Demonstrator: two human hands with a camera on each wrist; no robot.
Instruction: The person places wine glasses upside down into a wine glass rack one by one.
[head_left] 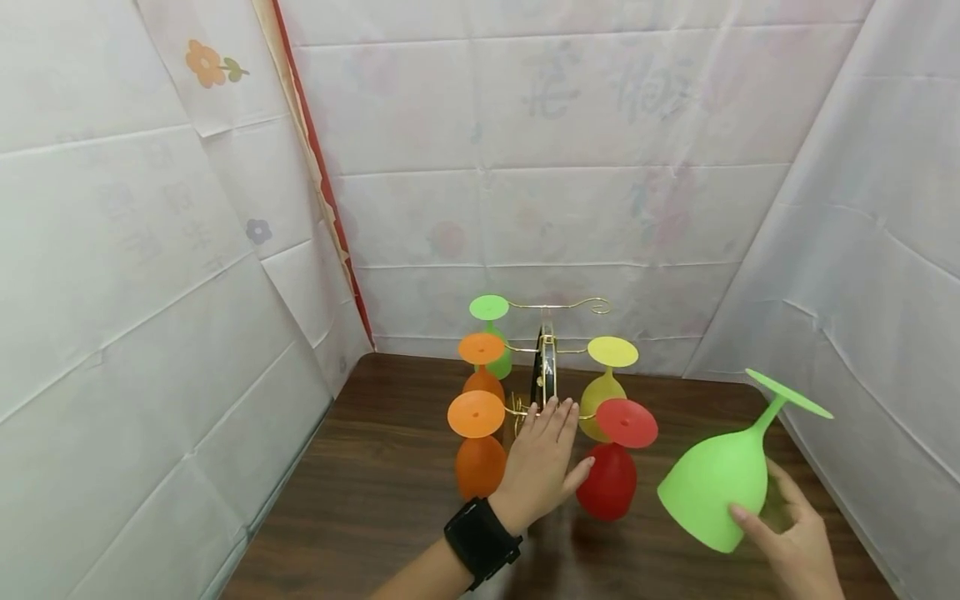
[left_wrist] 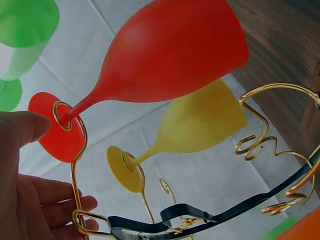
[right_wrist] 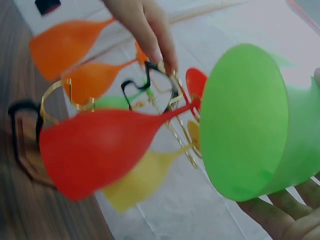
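Observation:
My right hand [head_left: 798, 537] grips a bright green plastic wine glass [head_left: 716, 483] by its bowl, thumb on the near side, tilted with its foot up. My left hand [head_left: 542, 467] rests on the front top of a gold-and-black wire glass rack [head_left: 550, 367], fingers straight and thumb spread toward the red wine glass [head_left: 607, 487]. That glass hangs upside down at the front right, its foot on a gold hook near the thumb in the left wrist view. Behind it hangs a yellow wine glass [head_left: 613, 352]. Orange wine glasses [head_left: 480, 468] hang on the left side.
Another green wine glass [head_left: 489, 307] hangs at the back left of the rack. Opposite it, a bare gold hook [head_left: 598, 307] ends in a curl. White patterned sheets [head_left: 600, 208] enclose the dark wooden table [head_left: 360, 483] at the back and both sides.

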